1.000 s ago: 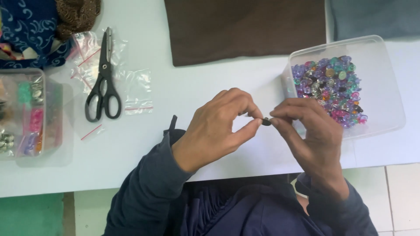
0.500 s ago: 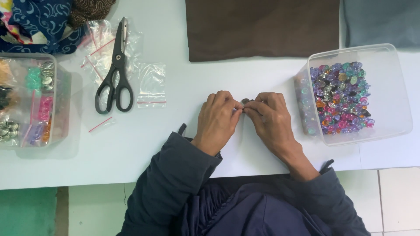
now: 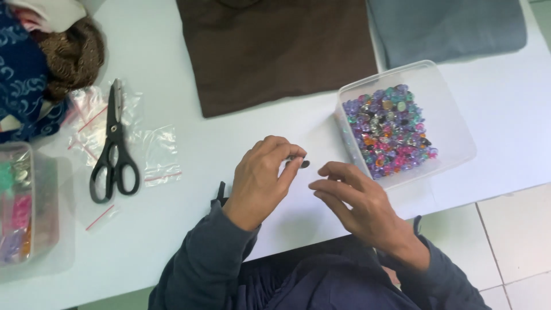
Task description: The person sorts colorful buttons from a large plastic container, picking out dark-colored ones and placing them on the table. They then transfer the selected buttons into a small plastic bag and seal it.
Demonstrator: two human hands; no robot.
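Here, seen from the head camera, the left hand point(image 3: 261, 181) hovers over the white worktop point(image 3: 241, 138), its grip pinched on a small dark round bead point(image 3: 305, 164) between thumb and forefinger. The right hand point(image 3: 359, 201) sits just beside it, apart from the bead, fingers loosely spread and holding nothing. To the right stands a clear square plastic box point(image 3: 459, 138) filled with multicoloured beads point(image 3: 393, 129). Black-handled scissors point(image 3: 115, 149) lie on small clear zip bags point(image 3: 155, 155) at left, and a brown folded cloth point(image 3: 275, 51) lies beyond the hands.
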